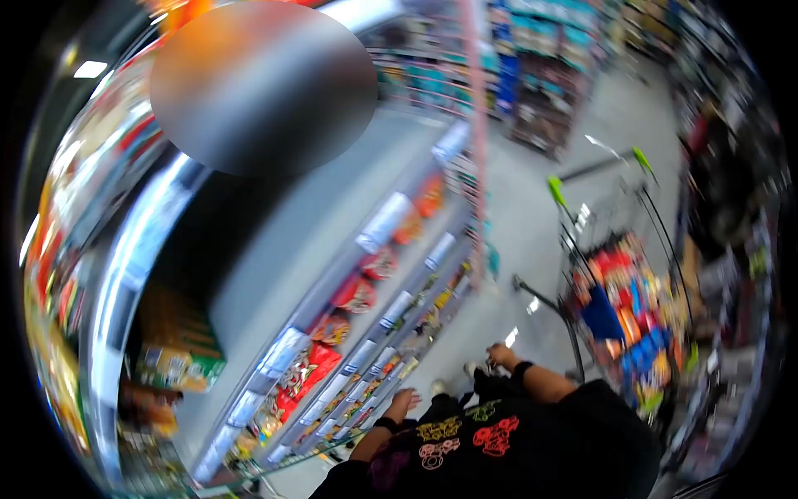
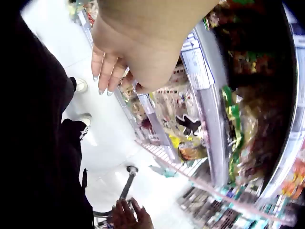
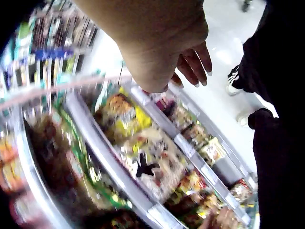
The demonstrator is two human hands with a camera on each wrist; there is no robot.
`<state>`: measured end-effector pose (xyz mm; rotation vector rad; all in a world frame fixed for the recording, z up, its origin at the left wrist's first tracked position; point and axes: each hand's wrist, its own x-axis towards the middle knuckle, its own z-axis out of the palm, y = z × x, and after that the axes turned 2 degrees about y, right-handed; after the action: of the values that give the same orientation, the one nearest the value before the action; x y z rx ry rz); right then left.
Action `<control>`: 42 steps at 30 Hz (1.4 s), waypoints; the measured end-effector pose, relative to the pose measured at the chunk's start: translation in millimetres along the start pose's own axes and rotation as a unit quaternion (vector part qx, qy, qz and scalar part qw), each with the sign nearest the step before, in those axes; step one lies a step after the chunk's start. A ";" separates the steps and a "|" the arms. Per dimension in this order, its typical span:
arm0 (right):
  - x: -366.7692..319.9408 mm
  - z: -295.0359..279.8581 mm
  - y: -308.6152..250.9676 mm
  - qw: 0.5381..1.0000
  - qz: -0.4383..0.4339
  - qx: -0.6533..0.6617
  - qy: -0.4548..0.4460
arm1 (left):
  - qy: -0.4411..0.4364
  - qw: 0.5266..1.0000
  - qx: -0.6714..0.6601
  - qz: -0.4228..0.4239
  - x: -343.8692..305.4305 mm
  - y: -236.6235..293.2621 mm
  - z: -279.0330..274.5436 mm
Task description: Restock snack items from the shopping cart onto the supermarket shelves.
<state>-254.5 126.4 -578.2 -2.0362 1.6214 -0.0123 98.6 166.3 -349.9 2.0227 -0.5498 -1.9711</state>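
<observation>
My left hand hangs beside the shelf unit with its fingers loose and nothing in them. In the left wrist view, the same hand overlaps the shelf edge and its price labels. Bagged food with a black figure printed on it sits on the shelf near this hand. My right hand is low in front of my body, between the shelves and a loaded shopping cart. The right wrist view shows its fingers hanging relaxed, holding nothing.
Red snack bags line a lower shelf on the left. A cardboard box stands deeper in the unit. A pink post marks the shelf end. More stocked shelves rise beyond the grey floor.
</observation>
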 end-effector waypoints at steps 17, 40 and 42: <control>-312.4 -90.6 -50.5 0.240 0.514 0.777 0.275 | -0.162 0.888 0.427 -0.049 74.3 97.3 153.9; -344.9 -332.4 126.7 0.460 0.328 0.671 0.480 | -0.406 0.768 0.354 0.347 -80.4 178.5 555.5; -340.5 -328.5 131.4 0.469 0.335 0.658 0.484 | -0.329 0.749 0.330 0.471 -57.9 189.3 568.4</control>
<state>-575.5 287.4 -243.2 0.0653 1.7252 -1.7589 -484.2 64.5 -239.0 0.7372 -2.1477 -1.7855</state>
